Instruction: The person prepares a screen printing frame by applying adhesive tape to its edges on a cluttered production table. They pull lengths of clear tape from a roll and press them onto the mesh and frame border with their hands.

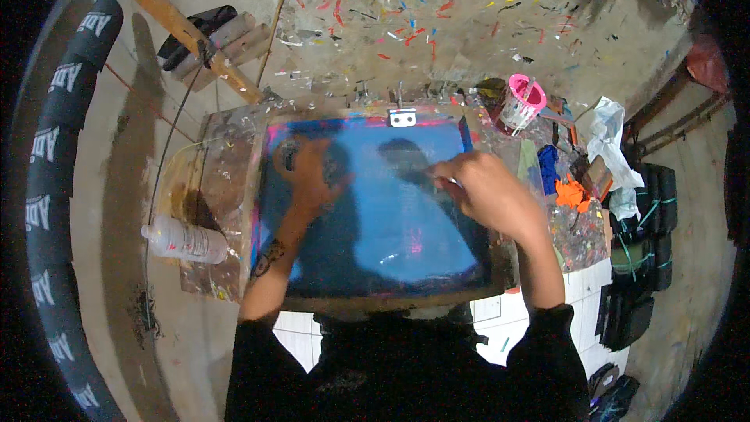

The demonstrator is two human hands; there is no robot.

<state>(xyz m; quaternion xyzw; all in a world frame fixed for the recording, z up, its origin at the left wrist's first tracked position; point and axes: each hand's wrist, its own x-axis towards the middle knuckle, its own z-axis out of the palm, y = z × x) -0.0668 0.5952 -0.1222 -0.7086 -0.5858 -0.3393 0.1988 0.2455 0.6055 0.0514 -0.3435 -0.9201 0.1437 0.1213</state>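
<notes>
A screen-printing frame with blue mesh lies before me on a paint-stained worktable. My left hand, smeared by motion, is over the mesh's left part. Its fingers are round a tan ring that looks like a roll of tape. Over the right half of the mesh, my right hand is closed, thumb and fingers pinched together. What it pinches is too small to make out. A faint pale strip shows beside its fingertips. Shadows of both hands fall across the mesh.
A metal hinge clamp grips the frame's far edge. At the back right stands a pink paint tub; orange and blue cloths lie nearer. A translucent bottle lies at left. Dark printed pieces line the far left.
</notes>
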